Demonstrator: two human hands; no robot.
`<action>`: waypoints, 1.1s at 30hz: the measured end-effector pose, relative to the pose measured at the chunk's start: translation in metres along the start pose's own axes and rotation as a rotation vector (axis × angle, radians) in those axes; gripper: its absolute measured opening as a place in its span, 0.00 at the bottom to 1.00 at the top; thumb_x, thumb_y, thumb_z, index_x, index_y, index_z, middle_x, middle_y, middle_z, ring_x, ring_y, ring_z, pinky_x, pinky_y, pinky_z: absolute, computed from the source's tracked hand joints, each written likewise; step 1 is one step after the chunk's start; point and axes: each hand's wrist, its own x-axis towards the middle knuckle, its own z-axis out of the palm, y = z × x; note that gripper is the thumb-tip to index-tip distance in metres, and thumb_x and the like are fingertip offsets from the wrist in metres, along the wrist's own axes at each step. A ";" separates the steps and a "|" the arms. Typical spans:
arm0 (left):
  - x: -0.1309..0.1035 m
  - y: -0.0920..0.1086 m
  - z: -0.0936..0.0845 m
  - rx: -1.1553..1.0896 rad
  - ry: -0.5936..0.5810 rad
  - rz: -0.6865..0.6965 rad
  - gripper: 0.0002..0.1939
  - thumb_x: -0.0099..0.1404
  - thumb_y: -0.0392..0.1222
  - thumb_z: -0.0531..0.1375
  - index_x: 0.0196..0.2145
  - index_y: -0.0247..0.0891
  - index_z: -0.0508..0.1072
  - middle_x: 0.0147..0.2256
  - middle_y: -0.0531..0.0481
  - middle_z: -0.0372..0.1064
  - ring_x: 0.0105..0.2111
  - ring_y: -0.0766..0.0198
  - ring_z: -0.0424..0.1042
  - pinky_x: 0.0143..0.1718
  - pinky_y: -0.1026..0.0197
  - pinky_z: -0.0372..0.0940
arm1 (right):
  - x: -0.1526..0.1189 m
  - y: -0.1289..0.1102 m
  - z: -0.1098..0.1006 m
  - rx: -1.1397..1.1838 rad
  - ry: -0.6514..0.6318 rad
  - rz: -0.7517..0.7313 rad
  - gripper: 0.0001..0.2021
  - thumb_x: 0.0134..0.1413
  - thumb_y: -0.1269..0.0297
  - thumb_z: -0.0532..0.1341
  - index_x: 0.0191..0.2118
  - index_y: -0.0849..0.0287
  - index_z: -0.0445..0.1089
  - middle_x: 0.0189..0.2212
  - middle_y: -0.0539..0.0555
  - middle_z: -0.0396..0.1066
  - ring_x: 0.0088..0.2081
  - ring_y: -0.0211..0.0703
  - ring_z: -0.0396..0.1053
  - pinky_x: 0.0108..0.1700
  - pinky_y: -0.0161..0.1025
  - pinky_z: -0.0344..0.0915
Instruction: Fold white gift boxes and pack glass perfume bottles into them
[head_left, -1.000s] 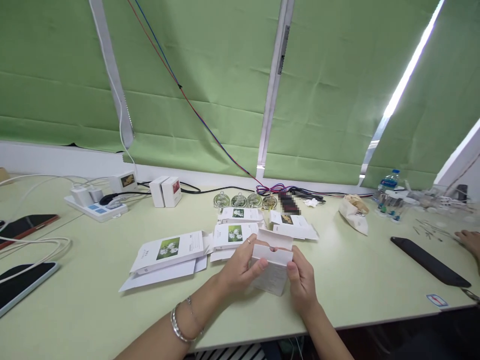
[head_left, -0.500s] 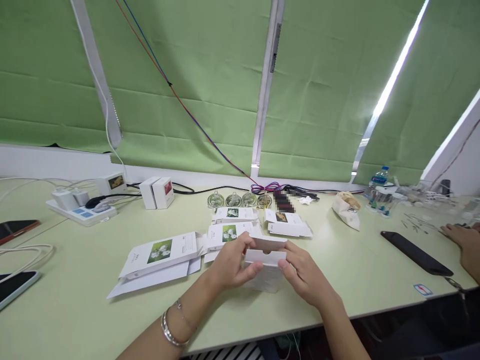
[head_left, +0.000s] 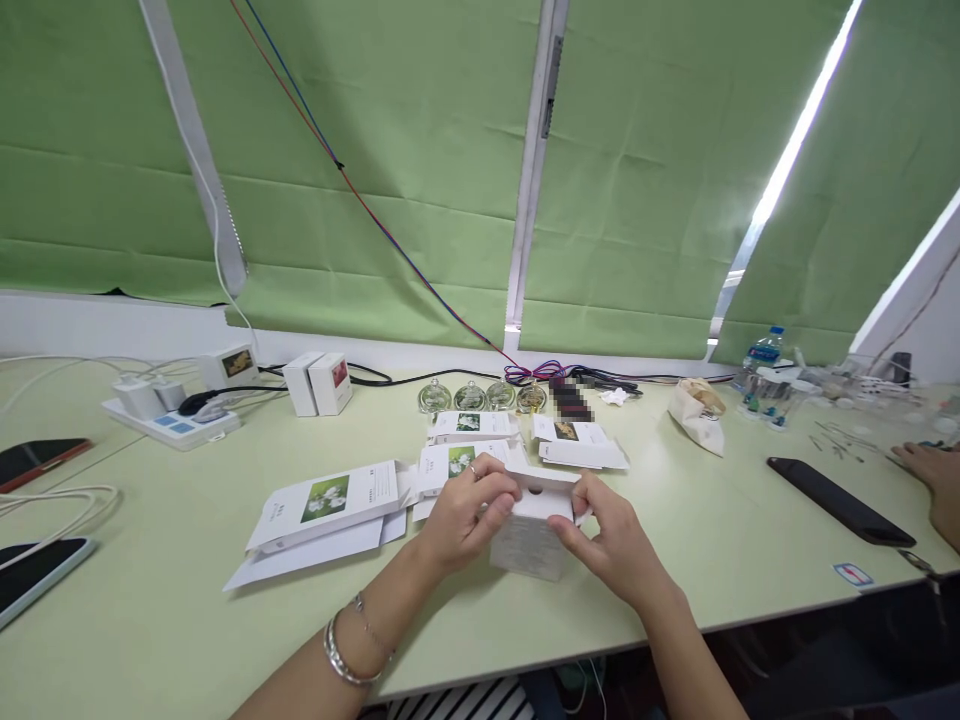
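Note:
A small white carton stands upright on the table in front of me, gripped at its top by both hands. My left hand is closed at its upper left corner, fingers curled, with the thumb near the edge. On the other side, my right hand pinches the right edge, thumb on the near side. The carton's back lid flap is raised, and a dark notch shows below it. Just behind lie partly flattened white cartons with flower pictures: a large one at left, others beyond my left hand, another at right.
Several round glass bottles stand behind the cartons. Two small closed boxes and a power strip are at left. A black phone, a paper bag and another person's hand are at right.
The carton's near flap, upright before, is now folded down at the top. My left fingers have curled in at the left corner, and my right hand has shifted along the right edge.

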 end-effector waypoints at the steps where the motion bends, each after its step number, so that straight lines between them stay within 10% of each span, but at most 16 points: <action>1: 0.001 0.001 -0.001 0.009 -0.013 -0.002 0.11 0.69 0.42 0.48 0.34 0.39 0.68 0.30 0.49 0.63 0.33 0.62 0.64 0.33 0.62 0.62 | 0.000 0.000 0.000 0.014 -0.009 -0.004 0.10 0.58 0.61 0.54 0.29 0.54 0.53 0.24 0.46 0.57 0.24 0.35 0.60 0.25 0.30 0.62; 11: 0.003 0.003 -0.001 0.005 -0.015 -0.073 0.14 0.68 0.45 0.49 0.32 0.38 0.70 0.29 0.49 0.61 0.31 0.62 0.63 0.31 0.62 0.62 | -0.007 0.013 0.017 0.256 -0.032 0.114 0.19 0.59 0.58 0.54 0.55 0.49 0.52 0.47 0.55 0.64 0.36 0.41 0.67 0.34 0.37 0.66; 17: 0.004 0.001 0.001 -0.026 -0.020 -0.075 0.12 0.68 0.44 0.49 0.32 0.38 0.69 0.28 0.50 0.61 0.32 0.62 0.62 0.32 0.62 0.62 | -0.013 0.022 0.056 0.311 0.404 0.023 0.12 0.60 0.52 0.52 0.42 0.51 0.51 0.33 0.50 0.59 0.31 0.40 0.62 0.29 0.35 0.61; 25: 0.001 -0.001 0.003 -0.019 -0.036 -0.060 0.08 0.68 0.44 0.48 0.37 0.40 0.65 0.33 0.48 0.60 0.35 0.61 0.62 0.34 0.60 0.62 | -0.008 0.023 0.043 0.292 0.310 -0.023 0.17 0.58 0.45 0.51 0.32 0.55 0.60 0.26 0.48 0.58 0.25 0.38 0.58 0.25 0.34 0.59; 30: -0.002 -0.010 0.012 0.054 0.320 0.062 0.16 0.63 0.43 0.57 0.43 0.43 0.53 0.37 0.50 0.51 0.37 0.61 0.57 0.34 0.60 0.61 | -0.008 0.024 0.044 0.302 0.315 -0.037 0.15 0.58 0.48 0.53 0.32 0.55 0.61 0.28 0.49 0.59 0.27 0.38 0.60 0.26 0.35 0.60; 33: -0.003 -0.013 0.014 0.049 0.285 0.132 0.17 0.63 0.40 0.58 0.44 0.44 0.52 0.34 0.53 0.53 0.34 0.63 0.59 0.35 0.59 0.61 | -0.008 0.025 0.046 0.302 0.336 -0.040 0.14 0.58 0.49 0.54 0.32 0.55 0.61 0.30 0.50 0.60 0.28 0.39 0.61 0.27 0.35 0.61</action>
